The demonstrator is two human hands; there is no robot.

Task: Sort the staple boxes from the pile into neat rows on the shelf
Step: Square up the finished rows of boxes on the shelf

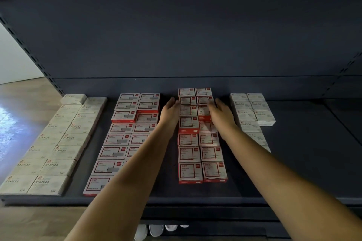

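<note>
Left hand (170, 108) and right hand (221, 111), fingers straight and together, flank the red-and-white staple boxes (197, 133) (a double row, far end stacked higher) mid-shelf. Bare dark shelf (305, 162) lies open to the right; cream cardboard boxes (52, 143) line the left edge.

We see small flat cardboard staple boxes lying in four double rows on the dark metal shelf (293, 162): cream boxes printed STAPLES (49, 143) at left, red-and-white boxes (121, 139), taller stacked red-and-white boxes (197, 143) in the middle, and white boxes (252, 111) at right.
</note>
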